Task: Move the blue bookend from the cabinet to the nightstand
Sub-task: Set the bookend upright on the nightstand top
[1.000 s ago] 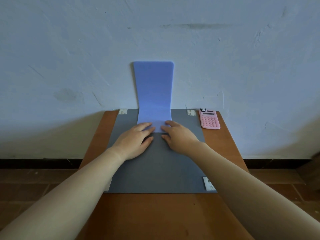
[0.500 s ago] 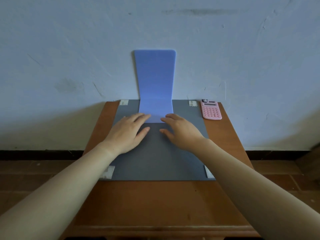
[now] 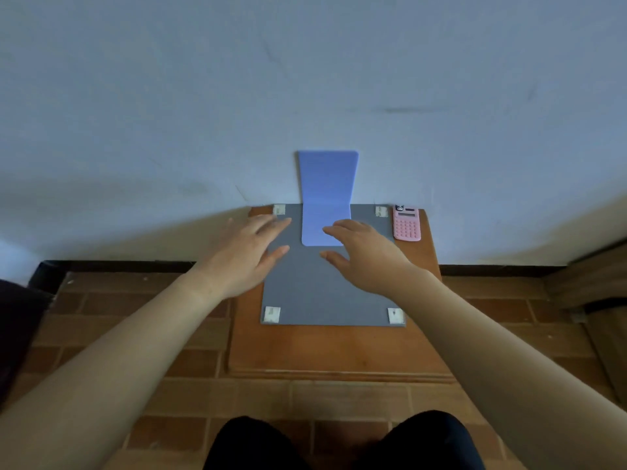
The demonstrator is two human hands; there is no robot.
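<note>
The blue bookend (image 3: 327, 195) stands on the wooden nightstand (image 3: 339, 347), its upright plate against the white wall and its flat foot lying on a grey mat (image 3: 325, 293). My left hand (image 3: 249, 254) hovers over the mat's left side, fingers spread, clear of the bookend. To the right, my right hand (image 3: 364, 257) is also spread, its fingertips over the right front corner of the bookend's foot. Neither hand holds anything.
A pink calculator (image 3: 406, 223) lies at the nightstand's back right corner beside the mat. White tape tabs hold the mat's corners. Brick floor surrounds the nightstand. A dark object is at the far left edge, wooden furniture (image 3: 597, 300) at the right. My dark-clothed knees show at the bottom.
Both hands have lifted off the bookend's foot and drawn back and apart. The camera has pulled back and tilted down, so the whole nightstand and the floor now show.
</note>
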